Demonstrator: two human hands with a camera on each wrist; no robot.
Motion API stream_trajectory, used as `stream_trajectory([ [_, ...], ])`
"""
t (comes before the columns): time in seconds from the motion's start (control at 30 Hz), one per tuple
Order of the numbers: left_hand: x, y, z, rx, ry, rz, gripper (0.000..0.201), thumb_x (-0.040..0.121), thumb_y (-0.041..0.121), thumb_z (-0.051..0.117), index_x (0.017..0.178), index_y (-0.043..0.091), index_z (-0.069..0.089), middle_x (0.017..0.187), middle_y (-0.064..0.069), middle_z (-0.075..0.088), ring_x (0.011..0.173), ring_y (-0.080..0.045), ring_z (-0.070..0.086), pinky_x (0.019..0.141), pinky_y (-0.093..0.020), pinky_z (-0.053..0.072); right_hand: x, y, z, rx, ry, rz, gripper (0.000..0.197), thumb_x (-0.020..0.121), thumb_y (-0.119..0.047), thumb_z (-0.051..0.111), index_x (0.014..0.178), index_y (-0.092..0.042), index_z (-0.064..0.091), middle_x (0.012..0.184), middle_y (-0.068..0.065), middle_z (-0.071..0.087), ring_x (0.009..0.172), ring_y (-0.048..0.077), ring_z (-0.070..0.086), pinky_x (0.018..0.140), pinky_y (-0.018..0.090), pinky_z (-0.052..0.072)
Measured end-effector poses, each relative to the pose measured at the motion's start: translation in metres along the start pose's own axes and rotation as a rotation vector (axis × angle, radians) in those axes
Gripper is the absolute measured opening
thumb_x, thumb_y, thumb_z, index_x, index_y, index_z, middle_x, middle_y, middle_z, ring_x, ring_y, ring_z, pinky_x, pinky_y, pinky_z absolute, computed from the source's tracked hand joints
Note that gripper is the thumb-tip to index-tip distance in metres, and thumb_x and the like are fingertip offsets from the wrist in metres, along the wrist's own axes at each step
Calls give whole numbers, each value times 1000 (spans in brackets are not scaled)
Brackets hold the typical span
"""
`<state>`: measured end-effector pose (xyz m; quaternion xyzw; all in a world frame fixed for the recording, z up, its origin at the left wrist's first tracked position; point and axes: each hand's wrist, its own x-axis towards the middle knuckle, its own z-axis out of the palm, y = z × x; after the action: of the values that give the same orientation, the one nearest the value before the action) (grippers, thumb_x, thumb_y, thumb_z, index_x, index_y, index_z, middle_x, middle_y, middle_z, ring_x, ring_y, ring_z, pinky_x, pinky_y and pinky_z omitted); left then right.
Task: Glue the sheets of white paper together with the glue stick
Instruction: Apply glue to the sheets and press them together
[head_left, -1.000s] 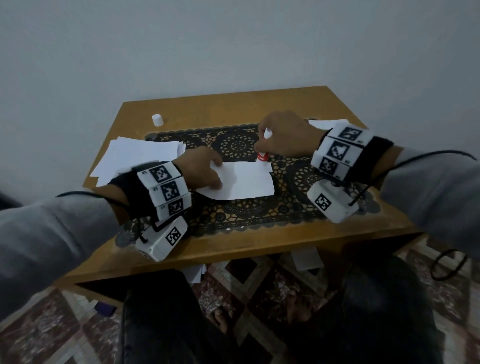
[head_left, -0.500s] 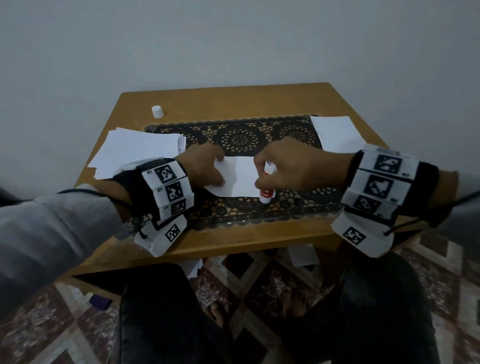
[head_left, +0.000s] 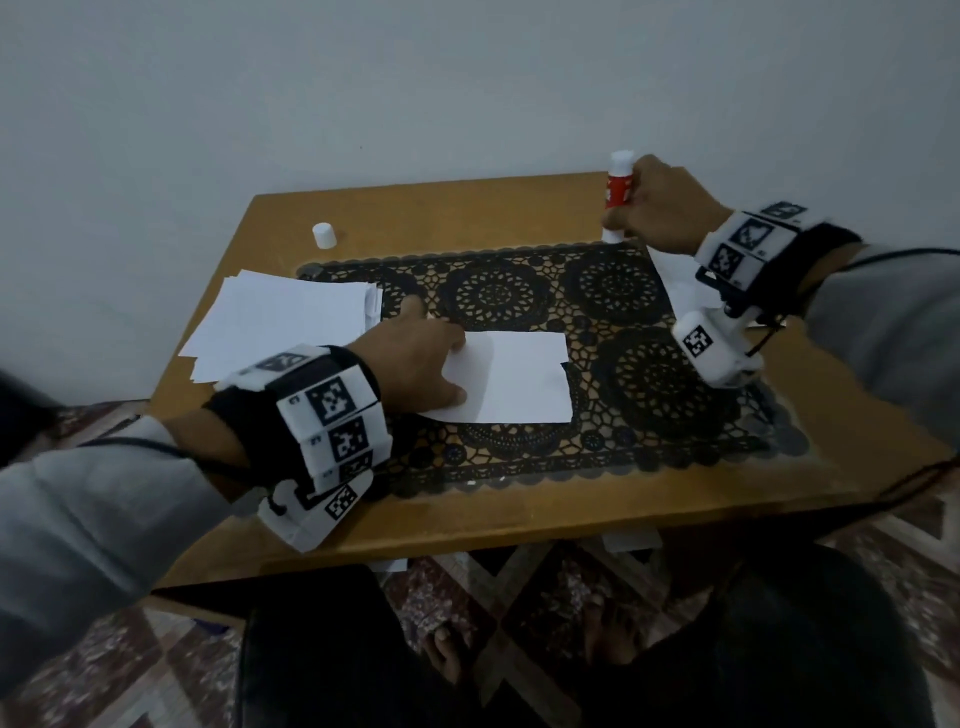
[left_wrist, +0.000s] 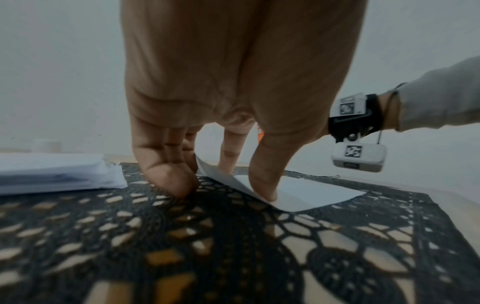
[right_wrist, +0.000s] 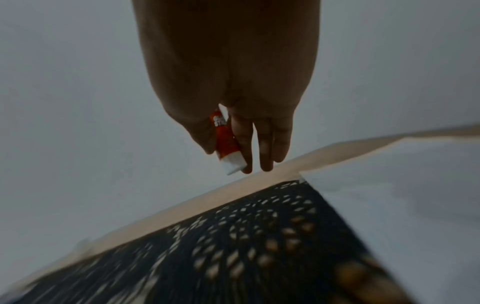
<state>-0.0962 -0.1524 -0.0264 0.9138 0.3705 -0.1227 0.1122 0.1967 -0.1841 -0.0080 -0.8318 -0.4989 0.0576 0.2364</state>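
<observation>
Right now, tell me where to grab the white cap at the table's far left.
Pinch the white cap round its sides, coming straight down from above. It stands upright and alone on the bare table, so fingers fit either side.

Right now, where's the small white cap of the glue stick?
In the head view, the small white cap stands on the bare wooden table, far left, just beyond the black lace mat and paper stack.

No readable text, glue stick (head_left: 619, 188) label print blurred, wrist bands (head_left: 332, 410) bear coded square markers
</observation>
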Motion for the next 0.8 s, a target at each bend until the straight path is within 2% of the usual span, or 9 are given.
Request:
stream_trajectory([
  [0.07, 0, 2, 0, 9, 7, 6, 62, 83, 43, 67, 136, 24, 43, 132, -10, 32, 115, -30, 49, 97, -34, 40, 12, 1, 6, -48, 49, 9, 44, 85, -26, 69, 119, -6, 52, 114, 10, 58, 101, 29, 55, 79, 30, 36],
  [0.17, 0, 3, 0, 7, 4, 8, 60, 83, 41, 66, 136, 24, 43, 132, -10, 32, 112, -29, 51, 96, -33, 40, 31, 3, 16, -124, 57, 55, 44, 84, -27, 70, 121, -7, 56, 123, 10, 60, 111, 31, 56, 79, 27, 34],
  [0.33, 2, 3, -2, 34, 7, 9, 58, 83, 43, 66, 134, 24, 45, 130, -10, 34, 107, -28, 53, 94, -35, 44, 49, 5, 21, -136, 44, 97, 47, 82, -31, 73, 120, -8, 57, 123, 11, 61, 110, 30, 57, 79, 27, 35],
  [0.47, 1, 6, -3, 69, 6, -1, 57, 83, 42, 66, 133, 23, 46, 129, -10, 34, 107, -29, 53, 94, -39, 46, 47, 7, 16, -110, -4, 124, 49, 78, -34, 76, 117, -9, 60, 117, 11, 64, 97, 26, 58, 76, 31, 39],
  [0.57, 0, 6, -2, 88, 6, -11, 58, 83, 43, 65, 134, 23, 45, 130, -11, 34, 109, -31, 52, 93, -41, 46, 35, 14, -2, -101, 36, 132, 62, 76, -33, 79, 126, -8, 53, 132, 12, 52, 118, 30, 51, 91, 36, 42],
  [0.63, 0, 6, -1, 89, 15, -20, 58, 83, 43, 65, 135, 23, 46, 131, -12, 34, 111, -31, 52, 93, -41, 46, 22, 24, -18, -202, 18, 126, 57, 79, -27, 77, 125, -2, 55, 134, 17, 50, 120, 34, 49, 94, 38, 41],
  [0.67, 0, 6, 0, 86, 20, -24, 58, 83, 43, 65, 135, 24, 45, 131, -12, 34, 112, -31, 51, 94, -41, 46, 13, 31, -26, -267, -2, 124, 51, 80, -25, 76, 119, 2, 59, 129, 20, 54, 115, 37, 52, 92, 40, 43],
  [0.73, 0, 5, 2, 82, 30, -29, 59, 83, 45, 65, 136, 26, 44, 132, -11, 34, 114, -31, 50, 96, -42, 45, -3, 46, -38, -356, -51, 169, 37, 82, -26, 76, 92, 8, 64, 102, 24, 64, 87, 37, 60, 77, 40, 47],
  [0.8, 1, 2, 4, 75, 39, -32, 61, 82, 46, 65, 136, 29, 43, 135, -11, 33, 117, -30, 48, 98, -43, 44, -16, 63, -48, -397, -132, 284, 45, 83, -33, 74, 67, 2, 52, 75, 20, 60, 61, 27, 51, 61, 34, 42],
])
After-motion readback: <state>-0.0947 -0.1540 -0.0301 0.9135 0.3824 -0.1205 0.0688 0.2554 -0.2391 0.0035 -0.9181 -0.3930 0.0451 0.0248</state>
